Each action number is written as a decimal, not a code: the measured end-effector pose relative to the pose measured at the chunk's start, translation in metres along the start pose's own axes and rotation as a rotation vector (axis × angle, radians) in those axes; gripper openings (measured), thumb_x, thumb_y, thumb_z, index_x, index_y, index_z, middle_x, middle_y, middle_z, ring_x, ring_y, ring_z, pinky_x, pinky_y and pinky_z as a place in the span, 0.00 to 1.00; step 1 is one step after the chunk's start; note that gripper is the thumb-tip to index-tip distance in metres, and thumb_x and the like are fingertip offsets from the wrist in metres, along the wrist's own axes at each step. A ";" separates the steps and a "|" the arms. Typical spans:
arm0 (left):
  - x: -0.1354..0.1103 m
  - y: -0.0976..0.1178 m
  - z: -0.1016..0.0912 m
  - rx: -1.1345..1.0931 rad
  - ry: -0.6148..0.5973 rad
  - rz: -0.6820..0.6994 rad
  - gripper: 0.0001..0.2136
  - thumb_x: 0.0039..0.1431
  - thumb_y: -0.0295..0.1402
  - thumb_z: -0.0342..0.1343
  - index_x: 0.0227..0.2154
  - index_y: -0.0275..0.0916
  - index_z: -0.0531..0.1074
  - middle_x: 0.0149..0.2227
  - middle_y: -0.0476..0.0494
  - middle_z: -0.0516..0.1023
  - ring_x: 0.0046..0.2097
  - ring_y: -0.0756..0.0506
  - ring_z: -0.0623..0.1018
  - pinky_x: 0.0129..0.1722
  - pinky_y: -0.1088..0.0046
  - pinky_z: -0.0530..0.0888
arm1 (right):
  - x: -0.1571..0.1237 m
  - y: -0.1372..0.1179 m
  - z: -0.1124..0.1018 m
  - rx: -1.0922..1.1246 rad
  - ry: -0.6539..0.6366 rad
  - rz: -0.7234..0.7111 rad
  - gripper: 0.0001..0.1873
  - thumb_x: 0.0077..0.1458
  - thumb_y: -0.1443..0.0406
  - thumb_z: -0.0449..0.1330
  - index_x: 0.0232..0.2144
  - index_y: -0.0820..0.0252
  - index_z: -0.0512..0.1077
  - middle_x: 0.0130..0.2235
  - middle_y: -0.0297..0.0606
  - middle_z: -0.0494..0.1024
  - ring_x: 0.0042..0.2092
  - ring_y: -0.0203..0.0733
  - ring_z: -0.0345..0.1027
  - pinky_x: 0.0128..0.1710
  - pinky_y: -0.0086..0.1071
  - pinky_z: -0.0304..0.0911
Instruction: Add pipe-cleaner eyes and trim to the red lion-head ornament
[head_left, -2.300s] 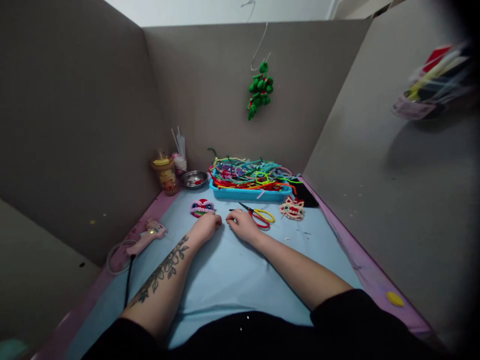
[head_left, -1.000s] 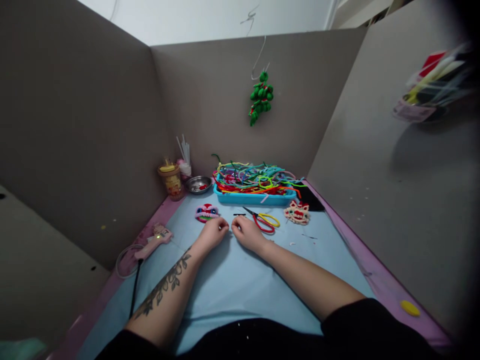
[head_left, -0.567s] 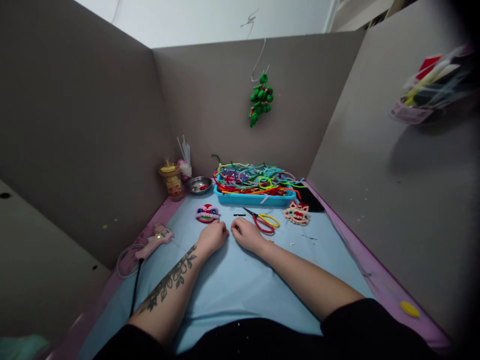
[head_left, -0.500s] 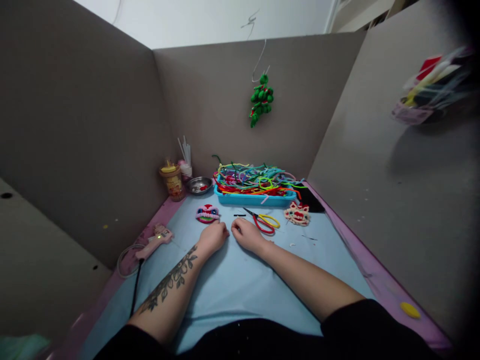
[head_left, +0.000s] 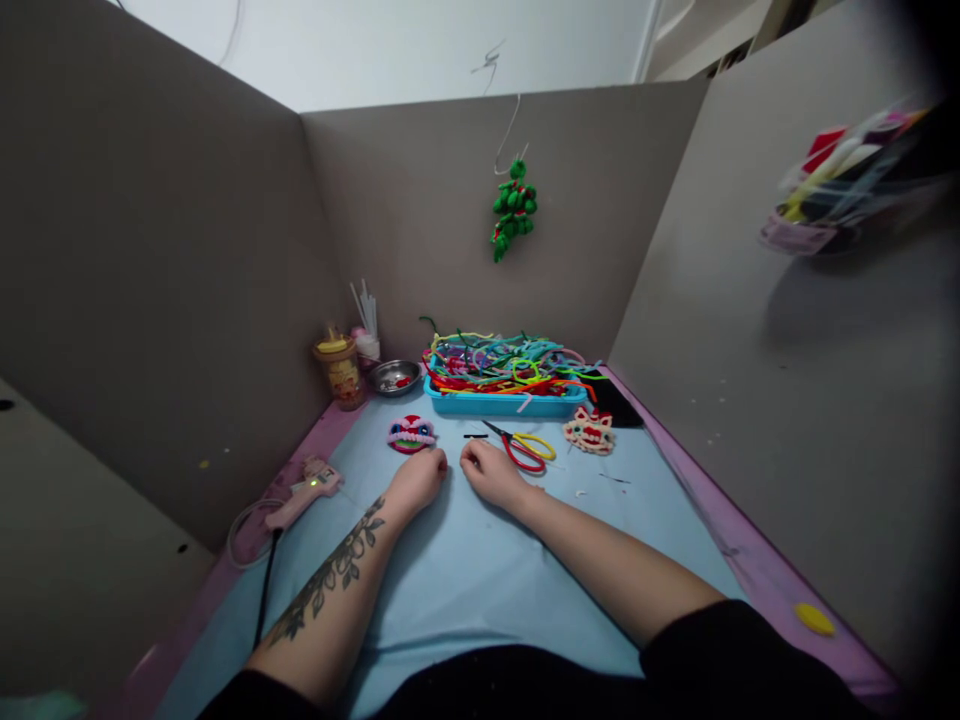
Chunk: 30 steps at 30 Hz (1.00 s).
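My left hand (head_left: 418,478) rests on the blue cloth with its fingers curled in and nothing showing in them. Just beyond it lies a pink, red and blue lion-face piece made of fuzzy stems (head_left: 411,434). My right hand (head_left: 491,473) is also loosely closed on the cloth, a small gap away from the left, and no object shows in it. Close by its knuckles are scissors (head_left: 525,450) with one red and one yellow handle, blades partly apart. A short black strip (head_left: 475,436) lies beyond its fingertips. Farther right sits a cream and red lion-face piece (head_left: 590,432).
A blue basket (head_left: 506,405) heaped with colourful fuzzy stems stands at the back. Left of it are a metal bowl (head_left: 395,378) and a lidded cup (head_left: 340,372). A pink glue gun (head_left: 304,495) with a cord lies left. A green ornament (head_left: 514,210) hangs at the back panel.
My hands have drawn slightly apart, widening the gap between them. The head view has shifted a little. Nothing on the table has visibly been moved.
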<state>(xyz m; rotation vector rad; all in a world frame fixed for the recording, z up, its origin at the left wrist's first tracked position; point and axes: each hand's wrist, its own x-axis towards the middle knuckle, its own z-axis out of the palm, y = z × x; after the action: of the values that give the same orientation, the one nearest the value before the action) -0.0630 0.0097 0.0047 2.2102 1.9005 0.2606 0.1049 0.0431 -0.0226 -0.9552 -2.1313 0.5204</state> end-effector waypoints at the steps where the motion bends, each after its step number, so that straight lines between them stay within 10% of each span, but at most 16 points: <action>1: 0.000 0.000 0.000 0.003 -0.003 -0.004 0.09 0.55 0.27 0.47 0.34 0.36 0.72 0.34 0.39 0.76 0.36 0.44 0.75 0.33 0.73 0.65 | 0.000 0.000 0.000 0.004 0.000 0.000 0.05 0.52 0.71 0.53 0.27 0.59 0.66 0.29 0.34 0.69 0.33 0.37 0.62 0.33 0.28 0.54; 30: 0.001 0.016 0.005 0.122 0.035 -0.024 0.12 0.60 0.32 0.42 0.38 0.36 0.69 0.39 0.37 0.74 0.40 0.43 0.75 0.36 0.70 0.67 | 0.001 0.002 0.004 0.027 0.001 0.018 0.05 0.52 0.71 0.52 0.26 0.59 0.65 0.29 0.34 0.69 0.32 0.36 0.62 0.32 0.28 0.54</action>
<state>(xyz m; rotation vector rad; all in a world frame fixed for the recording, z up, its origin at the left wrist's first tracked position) -0.0464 0.0077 0.0039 2.2725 2.0101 0.1851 0.1021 0.0453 -0.0259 -0.9601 -2.1115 0.5560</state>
